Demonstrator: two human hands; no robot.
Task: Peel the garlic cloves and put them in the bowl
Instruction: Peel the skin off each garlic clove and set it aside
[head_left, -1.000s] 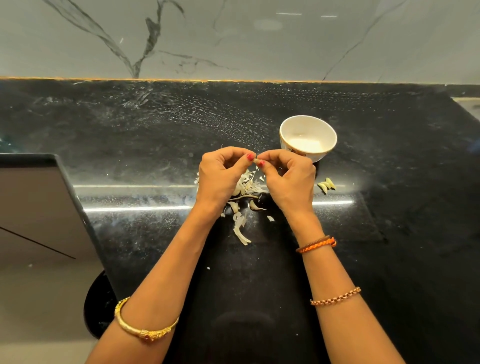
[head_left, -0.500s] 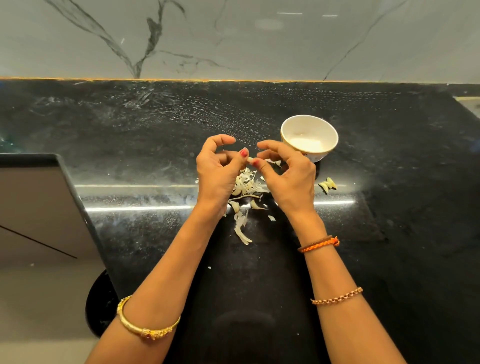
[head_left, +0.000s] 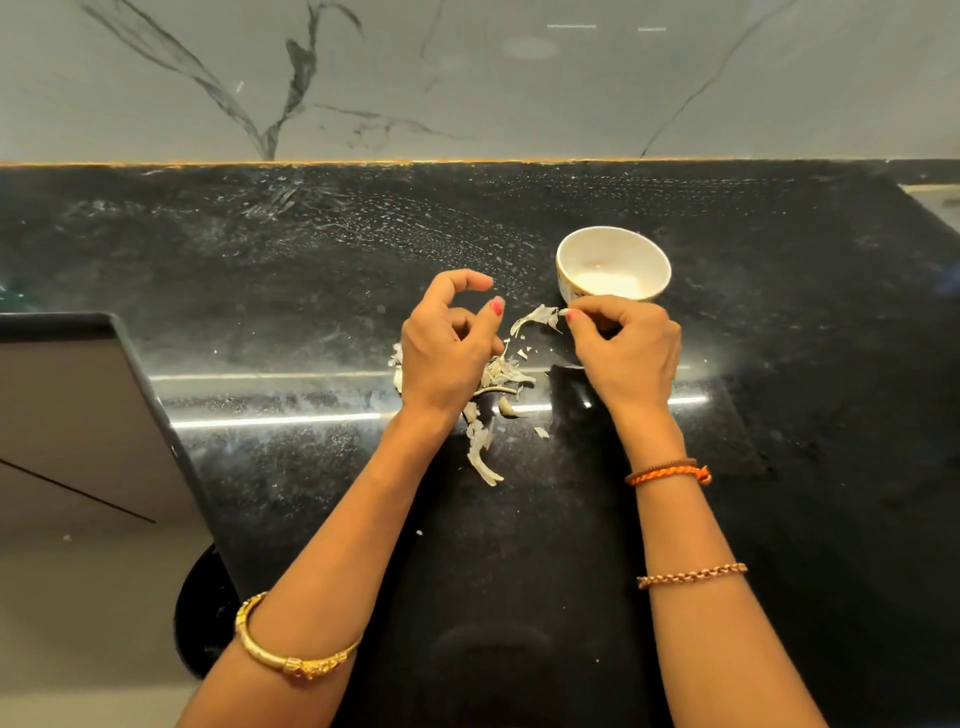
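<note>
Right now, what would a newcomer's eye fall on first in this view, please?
Two hands at the centre of the black counter: the right hand pinches a strip of garlic skin, while the left hand hangs loosely curled. A white bowl stands just behind, with a peel pile between the hands.

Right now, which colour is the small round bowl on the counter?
White small round bowl, best seen in the head view.

Left hand loosely curled, right hand pinching, both raised apart.

Single head-worn view, looking forward and down, close over black countertop
</note>
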